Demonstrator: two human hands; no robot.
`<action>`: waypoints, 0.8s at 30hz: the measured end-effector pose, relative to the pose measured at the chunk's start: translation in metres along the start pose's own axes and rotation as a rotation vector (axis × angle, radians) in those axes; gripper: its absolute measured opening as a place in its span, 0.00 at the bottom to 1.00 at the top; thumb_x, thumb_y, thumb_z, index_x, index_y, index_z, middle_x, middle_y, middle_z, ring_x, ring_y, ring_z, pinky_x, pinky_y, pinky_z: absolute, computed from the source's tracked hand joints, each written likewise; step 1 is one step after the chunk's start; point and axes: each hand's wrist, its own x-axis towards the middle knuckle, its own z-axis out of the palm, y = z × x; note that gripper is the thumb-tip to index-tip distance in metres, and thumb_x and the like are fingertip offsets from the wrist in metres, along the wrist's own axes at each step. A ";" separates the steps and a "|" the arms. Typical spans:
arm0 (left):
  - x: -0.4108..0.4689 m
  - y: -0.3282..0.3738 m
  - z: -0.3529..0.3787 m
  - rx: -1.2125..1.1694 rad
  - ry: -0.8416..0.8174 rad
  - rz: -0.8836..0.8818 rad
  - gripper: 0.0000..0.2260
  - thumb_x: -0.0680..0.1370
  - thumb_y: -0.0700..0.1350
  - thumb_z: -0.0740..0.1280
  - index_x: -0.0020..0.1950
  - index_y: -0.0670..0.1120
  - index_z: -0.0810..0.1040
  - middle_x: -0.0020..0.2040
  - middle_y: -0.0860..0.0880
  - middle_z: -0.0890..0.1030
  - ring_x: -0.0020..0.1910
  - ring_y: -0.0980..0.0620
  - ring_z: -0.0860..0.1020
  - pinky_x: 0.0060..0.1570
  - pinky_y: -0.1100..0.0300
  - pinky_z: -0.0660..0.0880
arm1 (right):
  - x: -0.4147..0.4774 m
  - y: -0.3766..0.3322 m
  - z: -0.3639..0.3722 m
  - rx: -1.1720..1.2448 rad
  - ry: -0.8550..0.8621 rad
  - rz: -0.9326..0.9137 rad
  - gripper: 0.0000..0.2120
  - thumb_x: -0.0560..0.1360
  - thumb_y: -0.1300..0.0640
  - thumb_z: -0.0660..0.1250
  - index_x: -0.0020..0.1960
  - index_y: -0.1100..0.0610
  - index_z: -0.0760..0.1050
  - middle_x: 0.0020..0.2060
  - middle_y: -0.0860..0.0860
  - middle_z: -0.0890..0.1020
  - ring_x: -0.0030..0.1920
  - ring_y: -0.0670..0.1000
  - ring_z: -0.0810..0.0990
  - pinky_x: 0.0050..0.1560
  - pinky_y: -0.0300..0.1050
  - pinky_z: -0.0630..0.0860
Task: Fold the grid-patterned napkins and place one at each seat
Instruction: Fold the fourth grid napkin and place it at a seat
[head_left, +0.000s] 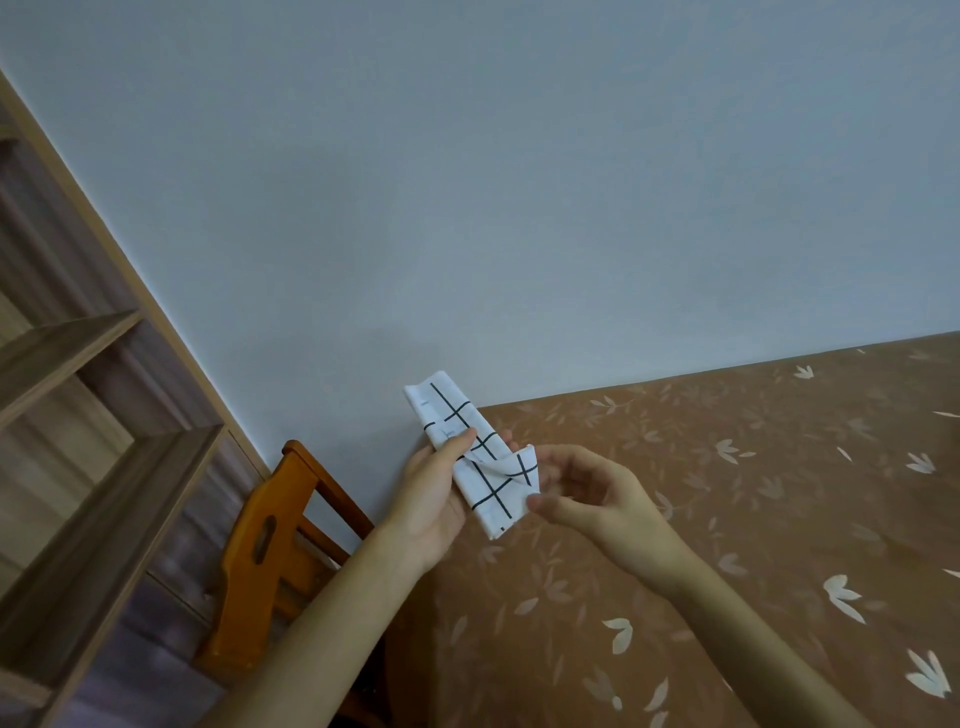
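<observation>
The left hand (434, 491) is gripping the folded napkin (475, 457) above the surface (727, 519) edge while the right hand (587, 499) is pinching its loose flap, seemingly to tuck it flat.

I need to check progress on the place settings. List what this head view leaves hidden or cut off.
- Napkin: the left hand covers its back and one edge, so the number of folds is unclear.
- Table: cut off by the right and bottom edges; whether napkins already lie at any seat cannot be told.
- Chair: its seat is hidden behind the left forearm and table edge.
- Right hand: fingertips blurred at the napkin's corner.
</observation>
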 end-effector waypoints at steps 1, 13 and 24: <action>0.000 0.000 0.000 -0.012 -0.009 -0.023 0.16 0.83 0.45 0.62 0.68 0.39 0.75 0.62 0.39 0.82 0.58 0.43 0.84 0.53 0.49 0.82 | 0.000 0.000 0.000 0.036 -0.013 0.004 0.14 0.73 0.67 0.74 0.57 0.56 0.82 0.41 0.50 0.84 0.44 0.50 0.81 0.50 0.42 0.79; -0.005 0.005 0.001 -0.042 -0.062 0.027 0.15 0.83 0.41 0.62 0.68 0.39 0.75 0.58 0.42 0.85 0.56 0.46 0.85 0.48 0.54 0.84 | 0.005 0.002 0.002 0.042 0.072 -0.034 0.07 0.73 0.70 0.73 0.43 0.61 0.77 0.33 0.54 0.79 0.35 0.50 0.77 0.39 0.41 0.76; -0.005 0.003 -0.002 -0.067 -0.001 0.045 0.13 0.83 0.39 0.62 0.66 0.38 0.76 0.59 0.41 0.84 0.54 0.46 0.85 0.45 0.54 0.84 | 0.001 0.008 0.002 -0.209 0.131 -0.231 0.12 0.72 0.65 0.76 0.47 0.50 0.81 0.43 0.50 0.84 0.43 0.54 0.82 0.46 0.50 0.81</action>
